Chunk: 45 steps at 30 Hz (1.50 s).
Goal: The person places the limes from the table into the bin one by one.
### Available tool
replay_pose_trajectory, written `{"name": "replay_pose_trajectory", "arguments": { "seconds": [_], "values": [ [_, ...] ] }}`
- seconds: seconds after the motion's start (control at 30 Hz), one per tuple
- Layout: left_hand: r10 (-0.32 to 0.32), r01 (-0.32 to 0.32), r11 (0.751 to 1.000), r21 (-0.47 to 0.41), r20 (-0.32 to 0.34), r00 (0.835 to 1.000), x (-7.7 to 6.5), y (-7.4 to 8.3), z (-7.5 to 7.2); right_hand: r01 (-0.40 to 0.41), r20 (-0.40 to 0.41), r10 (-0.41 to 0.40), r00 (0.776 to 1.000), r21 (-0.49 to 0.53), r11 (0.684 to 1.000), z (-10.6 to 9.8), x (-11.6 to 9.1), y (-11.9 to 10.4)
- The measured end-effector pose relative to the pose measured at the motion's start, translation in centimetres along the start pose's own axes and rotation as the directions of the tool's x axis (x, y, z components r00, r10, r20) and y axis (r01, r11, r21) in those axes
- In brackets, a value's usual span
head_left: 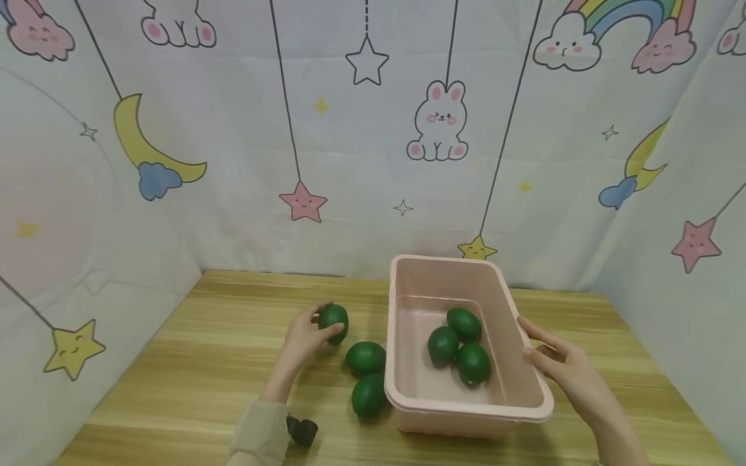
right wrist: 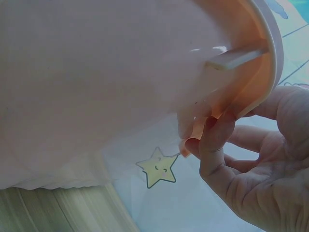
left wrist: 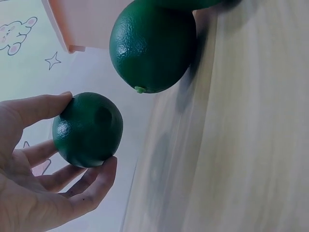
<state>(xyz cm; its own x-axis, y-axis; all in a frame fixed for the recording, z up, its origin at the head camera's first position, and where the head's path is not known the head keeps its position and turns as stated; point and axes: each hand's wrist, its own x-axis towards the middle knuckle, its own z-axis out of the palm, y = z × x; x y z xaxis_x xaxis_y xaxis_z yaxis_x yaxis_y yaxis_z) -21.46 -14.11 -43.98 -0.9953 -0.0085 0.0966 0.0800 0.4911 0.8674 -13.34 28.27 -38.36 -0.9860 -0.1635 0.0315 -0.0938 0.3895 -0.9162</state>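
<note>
My left hand [head_left: 302, 336] holds a dark green lime [head_left: 334, 323] between thumb and fingers, left of a pink plastic bin [head_left: 466, 407]. In the left wrist view this lime [left wrist: 89, 129] is off the wooden surface, and its shadow falls below. Two more limes, one farther back [head_left: 365, 358] and one nearer [head_left: 368, 396], lie on the table against or close to the bin's left side. Three limes [head_left: 473, 363] sit together inside the bin. At the bin's right side, my right hand [head_left: 568, 367] grips the rim; the right wrist view shows its fingers [right wrist: 217, 137] curled under the edge.
The wooden table [head_left: 192, 375] carries everything. A white curtain [head_left: 350, 149] printed with stars, moons and rabbits closes off the back and both sides. A black strap piece [head_left: 302, 430] is at the left sleeve [head_left: 260, 432].
</note>
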Motion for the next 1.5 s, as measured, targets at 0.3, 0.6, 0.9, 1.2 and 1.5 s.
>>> {"name": "replay_pose_trajectory", "arguments": {
  "seconds": [0.3,0.6,0.9,1.2,1.5],
  "values": [
    [0.033,-0.033,0.999,-0.04,-0.015,0.999,0.3,0.8,0.2,0.015,-0.005,-0.015,1.0,0.002,1.0,-0.5,-0.1,0.0],
    [0.024,-0.026,0.998,-0.062,-0.032,0.999,-0.5,2.2,-0.9,0.041,0.003,-0.041,0.999,0.021,0.999,0.3,0.7,-0.2],
    [0.056,-0.058,0.996,-0.062,-0.034,0.998,-0.8,4.7,-1.5,0.029,-0.004,-0.029,1.0,0.021,0.999,0.2,0.8,-0.3],
    [0.103,-0.104,0.994,-0.04,-0.036,0.994,-0.9,6.1,-1.1,0.015,-0.023,-0.015,1.0,0.01,1.0,0.1,0.4,-0.3],
    [0.123,-0.124,0.991,-0.048,-0.023,0.992,-0.6,7.4,-0.5,0.013,-0.02,-0.012,1.0,0.03,0.999,-0.1,-0.1,0.0]
  ]
}}
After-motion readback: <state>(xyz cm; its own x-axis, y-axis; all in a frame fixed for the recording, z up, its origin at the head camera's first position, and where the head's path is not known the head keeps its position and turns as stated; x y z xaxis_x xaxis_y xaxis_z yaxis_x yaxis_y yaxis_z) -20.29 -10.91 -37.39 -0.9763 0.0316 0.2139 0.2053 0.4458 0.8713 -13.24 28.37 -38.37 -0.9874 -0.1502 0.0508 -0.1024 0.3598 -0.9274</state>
